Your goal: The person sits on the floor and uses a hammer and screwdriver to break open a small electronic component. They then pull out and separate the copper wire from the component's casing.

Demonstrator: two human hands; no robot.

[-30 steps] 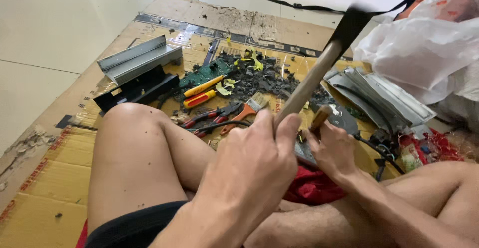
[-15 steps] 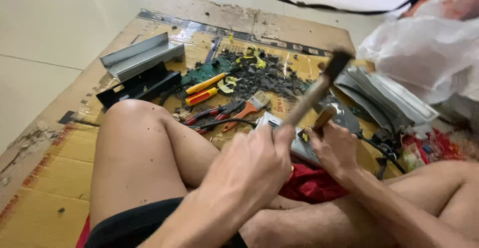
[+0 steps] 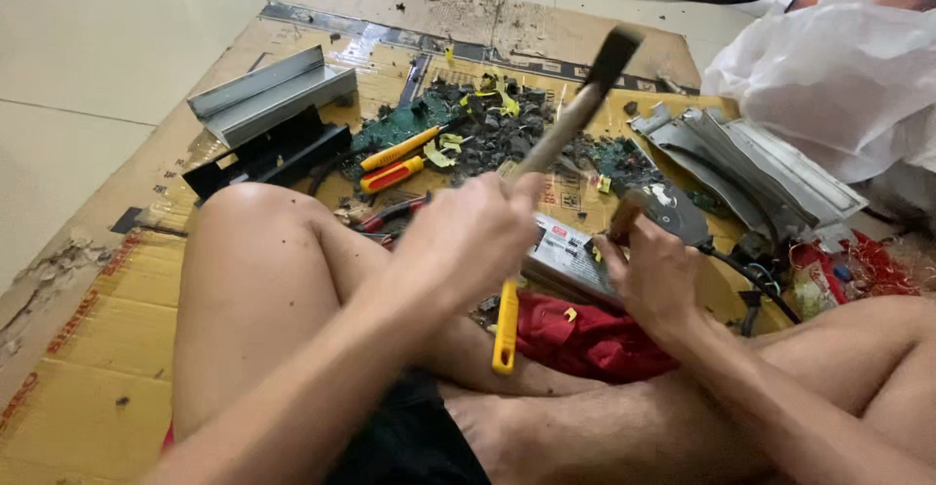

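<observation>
My left hand (image 3: 468, 241) is shut on the wooden handle of a hammer (image 3: 575, 115), whose dark head (image 3: 611, 51) is raised and blurred above the work. A yellow handle end (image 3: 504, 334) sticks out below the fist. My right hand (image 3: 655, 275) grips a short wooden-handled tool (image 3: 624, 214), held upright against a flat grey metal case (image 3: 570, 251) with a label. The case lies on a red cloth (image 3: 585, 339) between my bare legs.
I sit on a cardboard sheet (image 3: 88, 349) on a tiled floor. Ahead lie yellow-and-red screwdrivers (image 3: 395, 161), red pliers (image 3: 390, 214), broken circuit-board debris (image 3: 487, 129), a grey metal channel (image 3: 263, 95), a black bracket (image 3: 268, 154), bent metal covers (image 3: 751, 168) and a white plastic bag (image 3: 838, 66).
The hammer head swung down toward the wooden-handled tool half a second ago and is raised again, a little further left. My right hand has stayed on the tool.
</observation>
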